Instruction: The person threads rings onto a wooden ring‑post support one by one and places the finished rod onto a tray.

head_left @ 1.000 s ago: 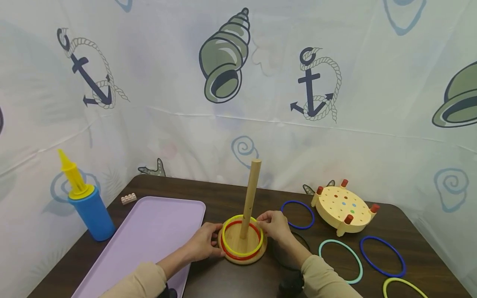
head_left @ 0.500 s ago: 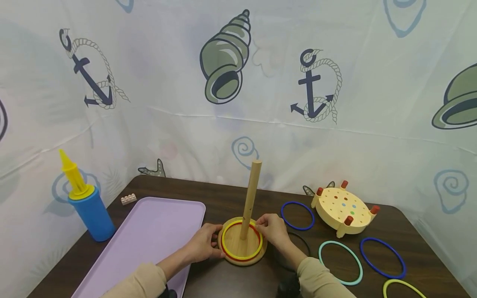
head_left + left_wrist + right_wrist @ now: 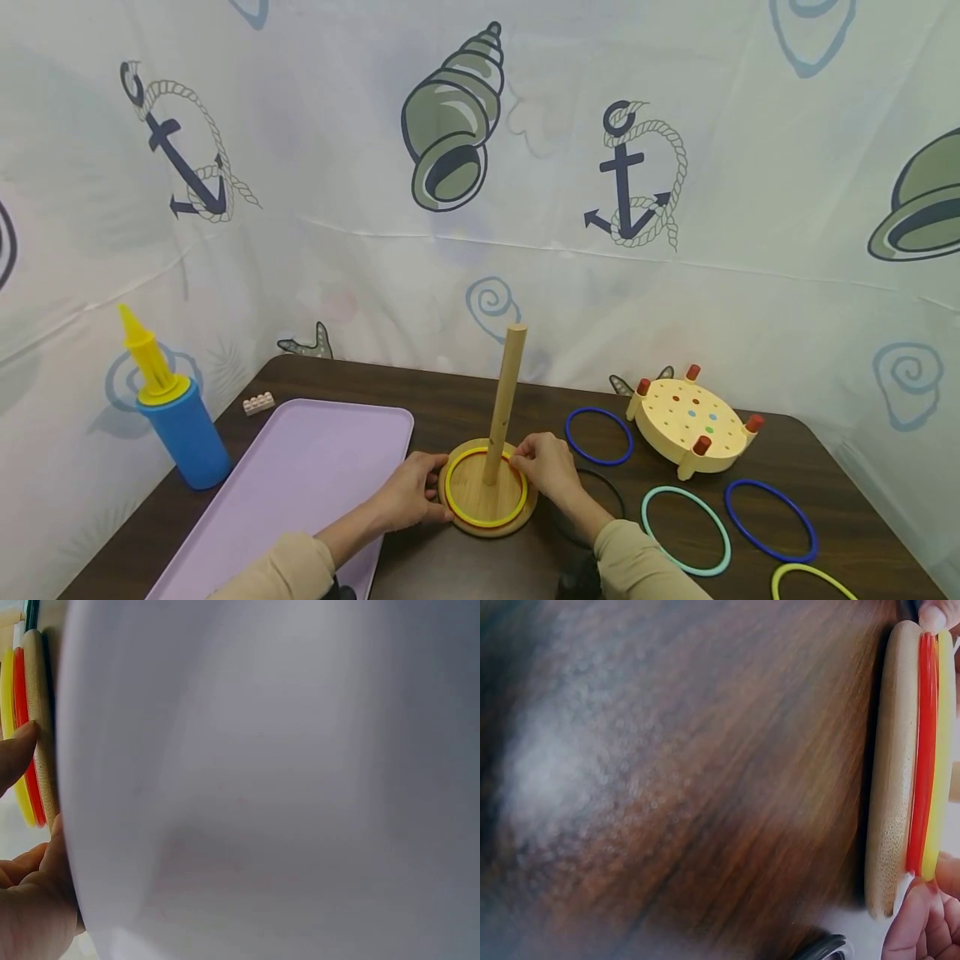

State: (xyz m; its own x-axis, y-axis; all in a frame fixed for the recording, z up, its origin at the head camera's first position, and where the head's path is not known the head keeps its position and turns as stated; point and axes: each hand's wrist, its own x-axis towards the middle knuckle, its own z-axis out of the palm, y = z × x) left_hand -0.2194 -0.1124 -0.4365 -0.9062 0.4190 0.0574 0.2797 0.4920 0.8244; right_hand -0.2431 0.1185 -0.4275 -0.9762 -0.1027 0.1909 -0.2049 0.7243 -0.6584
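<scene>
A wooden ring-toss stand with a round base (image 3: 487, 532) and one upright peg (image 3: 505, 396) is in the middle of the head view. A yellow ring (image 3: 487, 524) encircles the peg low over the base. Beneath it is a red ring (image 3: 924, 750), seen edge-on in the right wrist view and mostly covered from above. My left hand (image 3: 408, 492) grips the left edge of the base, its thumb (image 3: 24, 742) at the rim. With thumb and fingertips, my right hand (image 3: 551, 467) pinches the yellow ring at its right side.
A lilac tray (image 3: 315, 467) lies left, beside a blue and yellow pump (image 3: 183, 433) and a pink toy brick (image 3: 258, 403). At right are blue rings (image 3: 598, 436), a mint ring (image 3: 725, 533), a dark ring (image 3: 611, 483), another yellow ring (image 3: 813, 570) and a pegged wooden disc (image 3: 697, 417).
The yellow ring has come down onto the red ring, which now shows far less from above. My right hand has lowered slightly with it; the left hand stays at the base.
</scene>
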